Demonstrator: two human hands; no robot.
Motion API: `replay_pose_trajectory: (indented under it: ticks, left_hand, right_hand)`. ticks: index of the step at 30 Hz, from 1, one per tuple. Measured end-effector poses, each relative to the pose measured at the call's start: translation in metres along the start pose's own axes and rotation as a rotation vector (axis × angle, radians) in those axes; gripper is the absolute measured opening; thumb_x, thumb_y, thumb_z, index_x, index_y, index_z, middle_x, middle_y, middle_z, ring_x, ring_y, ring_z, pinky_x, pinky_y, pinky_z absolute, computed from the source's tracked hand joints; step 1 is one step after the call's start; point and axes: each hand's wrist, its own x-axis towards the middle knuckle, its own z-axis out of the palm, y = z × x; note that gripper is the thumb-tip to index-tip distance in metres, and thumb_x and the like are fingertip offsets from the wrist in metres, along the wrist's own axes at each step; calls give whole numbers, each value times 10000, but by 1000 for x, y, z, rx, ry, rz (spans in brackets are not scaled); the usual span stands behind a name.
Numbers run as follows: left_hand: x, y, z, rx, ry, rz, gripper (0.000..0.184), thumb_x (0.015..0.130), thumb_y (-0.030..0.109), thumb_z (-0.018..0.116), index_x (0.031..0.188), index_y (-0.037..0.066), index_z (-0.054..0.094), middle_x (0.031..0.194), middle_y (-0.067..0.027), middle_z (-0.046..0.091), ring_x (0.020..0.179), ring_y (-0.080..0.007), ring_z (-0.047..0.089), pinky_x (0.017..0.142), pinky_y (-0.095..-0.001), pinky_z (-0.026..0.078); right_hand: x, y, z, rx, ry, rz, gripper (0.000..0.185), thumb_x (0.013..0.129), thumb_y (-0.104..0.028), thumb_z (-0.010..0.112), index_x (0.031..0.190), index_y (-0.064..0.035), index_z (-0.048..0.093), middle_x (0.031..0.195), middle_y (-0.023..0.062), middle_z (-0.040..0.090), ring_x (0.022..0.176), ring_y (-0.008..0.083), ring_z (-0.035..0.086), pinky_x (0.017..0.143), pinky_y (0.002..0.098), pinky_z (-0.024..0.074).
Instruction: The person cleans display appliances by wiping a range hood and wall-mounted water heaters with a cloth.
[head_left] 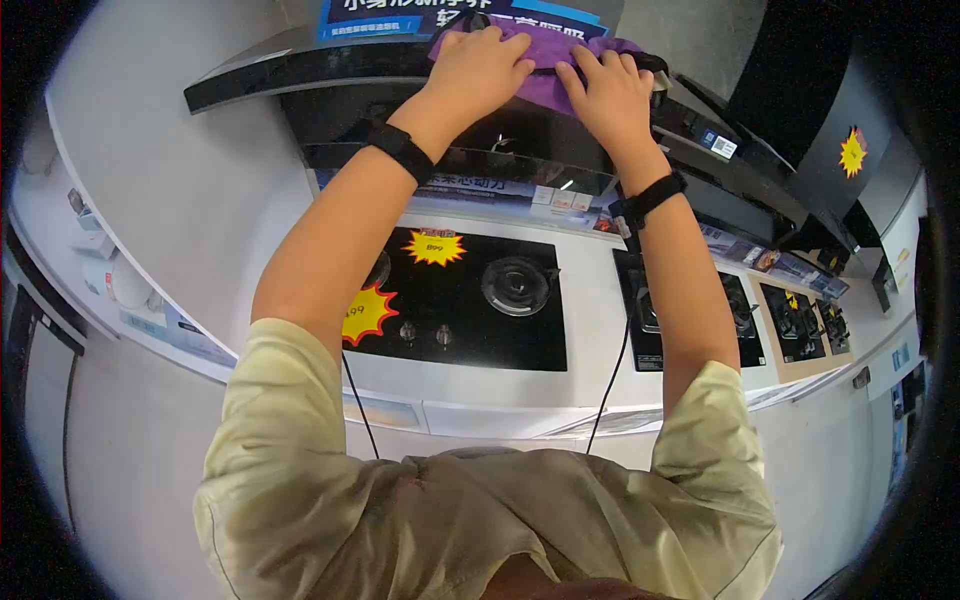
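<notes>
far left: black range hood (pixel 290 72), left wing running out past the arms, above the white counter (pixel 480 388). left hand (pixel 478 68) near the hood's upper edge, fingers bent over the left part of a purple cloth (pixel 548 90); pinching or only pressing, cannot tell. cloth lies bunched across the upper part of the hood, between and under both hands. below, a stove (pixel 480 342) on the counter, burner (pixel 516 287) at its right side. right hand (pixel 615 95) on the cloth's right part, fingers bent and a little spread; firm grip or not, cannot tell. further right, a second stove (pixel 650 361).

handling, my judgement: even pressure from both hands, loose folds kept under the fingers, wrist bands (pixel 400 152) clear of the glossy face, body weight off the hood.
</notes>
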Motion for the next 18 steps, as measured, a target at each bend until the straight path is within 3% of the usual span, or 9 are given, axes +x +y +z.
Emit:
replay_pose_trajectory:
  ticks: [9, 10, 15, 16, 18]
  left_hand:
    - [-23, -62, -32, 25, -51, 10, 369, 922, 400, 572, 1127, 100, 639, 970, -120, 667, 900, -318, 649, 793, -462, 480]
    - [-27, -67, -39, 54, -53, 12, 383, 923, 403, 576, 1146, 97, 638, 987, -121, 668, 929, -318, 647, 802, -452, 486]
    - [-42, -115, -51, -14, 1, -50, 416, 887, 412, 621, 1136, 80, 644, 1041, -133, 682, 964, -326, 655, 838, -435, 500]
    - [-43, -121, -56, -62, -20, -94, 450, 871, 421, 642, 1149, 67, 646, 1093, -153, 673, 980, -336, 653, 854, -422, 505]
    - [-44, -124, -66, -60, -129, -166, 450, 887, 396, 640, 1201, 74, 629, 1125, -158, 661, 1004, -342, 643, 871, -413, 503]
  right_hand:
    - [23, -66, 21, -5, 49, -7, 310, 869, -457, 609, 977, -184, 708, 841, 89, 639, 859, 284, 592, 718, 459, 385]
    - [26, -73, 23, -27, 42, -14, 334, 869, -451, 613, 1065, -197, 705, 857, 71, 640, 871, 275, 589, 727, 451, 374]
    - [41, -111, 39, 87, 100, -59, 310, 862, -472, 616, 964, -192, 701, 836, 58, 630, 852, 268, 582, 707, 451, 377]
    - [43, -119, 41, 134, 160, -57, 302, 846, -466, 622, 865, -173, 689, 813, 66, 629, 847, 263, 586, 711, 455, 383]
    - [47, -125, 46, 158, 155, -44, 302, 840, -456, 627, 858, -160, 686, 801, 64, 624, 837, 256, 584, 712, 448, 379]
